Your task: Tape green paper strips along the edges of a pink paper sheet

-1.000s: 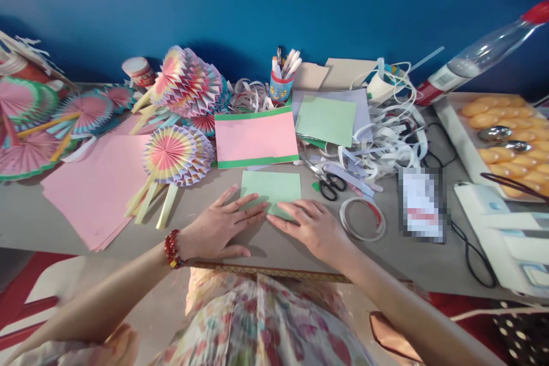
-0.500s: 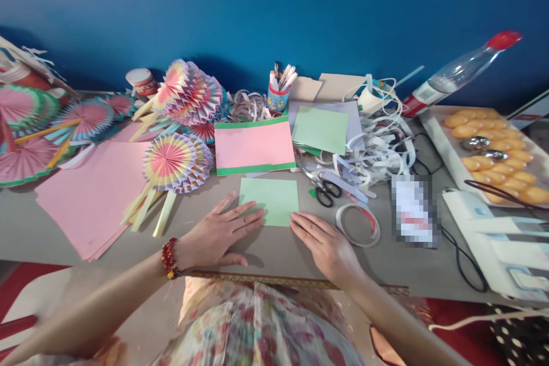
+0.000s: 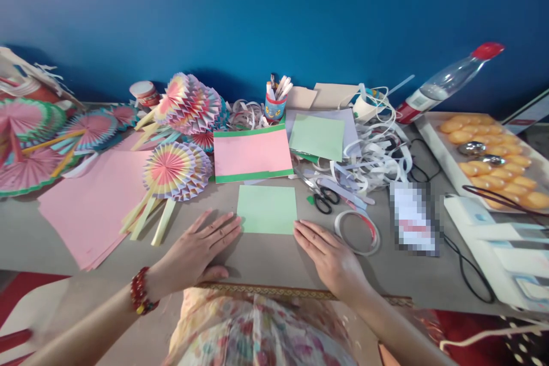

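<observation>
A light green sheet of paper (image 3: 266, 209) lies flat on the table before me. My left hand (image 3: 201, 246) rests palm down with its fingers spread, the fingertips at the sheet's left edge. At the lower right corner lies my right hand (image 3: 328, 254), flat, fingers stretched out and close together. Neither hand holds anything. Behind the sheet is a pink card with green borders (image 3: 253, 154). Scissors with black handles (image 3: 325, 197) and a roll of double-sided tape (image 3: 357, 233) are to the right, the tape just beyond my right hand.
Folded paper fans (image 3: 175, 171) and pink sheets (image 3: 96, 206) occupy the left. Toward the back stand a pen cup (image 3: 275, 106) and more green paper (image 3: 317, 137), with tangled paper strips (image 3: 381, 151) beside it. At right are a tilted bottle (image 3: 450, 83), an orange-filled tray (image 3: 422, 126) and cables.
My left hand has slid left off the green sheet to its edge, uncovering its left part. My right hand stays by the lower right corner. The camera view has shifted slightly.
</observation>
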The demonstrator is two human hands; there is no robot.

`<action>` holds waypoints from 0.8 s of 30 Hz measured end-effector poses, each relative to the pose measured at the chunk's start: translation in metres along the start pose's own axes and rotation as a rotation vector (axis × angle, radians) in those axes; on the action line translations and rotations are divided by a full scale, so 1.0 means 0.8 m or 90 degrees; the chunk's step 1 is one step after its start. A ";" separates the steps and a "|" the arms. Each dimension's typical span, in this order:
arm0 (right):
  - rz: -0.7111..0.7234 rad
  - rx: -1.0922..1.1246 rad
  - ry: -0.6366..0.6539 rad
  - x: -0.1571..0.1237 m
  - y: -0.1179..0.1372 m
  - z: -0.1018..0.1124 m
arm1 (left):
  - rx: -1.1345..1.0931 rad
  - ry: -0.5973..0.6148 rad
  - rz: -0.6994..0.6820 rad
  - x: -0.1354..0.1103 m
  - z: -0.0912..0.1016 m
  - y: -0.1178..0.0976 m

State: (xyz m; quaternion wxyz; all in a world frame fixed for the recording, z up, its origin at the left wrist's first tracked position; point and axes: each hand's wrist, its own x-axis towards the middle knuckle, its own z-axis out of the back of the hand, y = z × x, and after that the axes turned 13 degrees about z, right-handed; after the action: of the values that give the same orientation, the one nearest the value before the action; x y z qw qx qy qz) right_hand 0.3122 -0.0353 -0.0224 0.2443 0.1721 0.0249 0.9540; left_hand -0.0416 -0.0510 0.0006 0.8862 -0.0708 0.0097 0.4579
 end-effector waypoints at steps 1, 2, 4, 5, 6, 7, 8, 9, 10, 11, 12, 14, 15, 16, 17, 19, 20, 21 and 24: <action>0.006 0.001 0.001 -0.001 0.000 0.000 | 0.003 -0.002 0.006 -0.001 0.000 -0.001; 0.012 0.000 0.001 -0.003 -0.001 0.000 | 0.005 -0.004 0.009 -0.001 -0.001 -0.002; 0.015 -0.010 -0.003 -0.006 -0.002 0.002 | 0.004 -0.007 0.012 0.000 0.000 -0.003; 0.010 -0.018 -0.009 -0.006 -0.002 0.005 | 0.000 -0.007 0.011 0.000 0.000 -0.003; 0.002 -0.027 -0.020 -0.006 -0.003 0.008 | -0.005 -0.007 0.010 0.000 0.001 -0.003; -0.009 -0.037 -0.031 -0.003 -0.003 0.012 | -0.010 -0.006 0.007 0.001 0.001 -0.003; -0.021 -0.044 -0.041 0.002 -0.002 0.016 | -0.014 -0.006 0.005 0.001 0.001 -0.002; -0.035 -0.047 -0.052 0.009 -0.001 0.020 | -0.017 -0.006 0.002 0.001 0.000 -0.002; -0.047 -0.045 -0.054 0.018 0.000 0.023 | -0.019 -0.011 0.000 0.002 0.000 -0.001; -0.061 -0.036 -0.049 0.029 0.002 0.024 | -0.021 -0.016 -0.002 0.002 -0.001 -0.001; -0.068 -0.022 -0.046 0.040 0.004 0.025 | -0.021 -0.020 -0.003 0.002 -0.002 -0.001; -0.068 0.003 0.012 0.061 0.008 0.022 | -0.020 -0.025 -0.007 0.001 -0.002 0.000; -0.068 0.011 0.036 0.069 0.009 0.019 | -0.022 -0.029 -0.008 0.000 -0.002 -0.001; -0.068 0.014 0.056 0.075 0.009 0.016 | -0.029 -0.038 0.002 -0.003 -0.002 -0.001; -0.070 0.014 0.063 0.078 0.009 0.014 | -0.046 -0.052 0.026 -0.007 -0.002 -0.003; -0.082 0.021 0.041 0.078 0.007 0.011 | -0.124 -0.114 0.121 -0.016 -0.001 -0.010; -0.090 0.040 0.016 0.075 0.007 0.011 | -0.190 -0.146 0.183 -0.019 0.000 -0.016; -0.103 0.071 -0.017 0.073 0.007 0.011 | -0.274 -0.169 0.240 -0.020 0.001 -0.023; -0.168 0.206 -0.130 0.067 0.020 0.012 | -0.576 -0.104 0.292 -0.010 0.003 -0.054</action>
State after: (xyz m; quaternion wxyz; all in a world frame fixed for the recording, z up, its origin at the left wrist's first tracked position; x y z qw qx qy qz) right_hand 0.2643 -0.0246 0.0059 0.3375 0.2999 0.1753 0.8749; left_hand -0.0114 -0.0818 0.0084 0.6413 -0.4073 -0.2430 0.6031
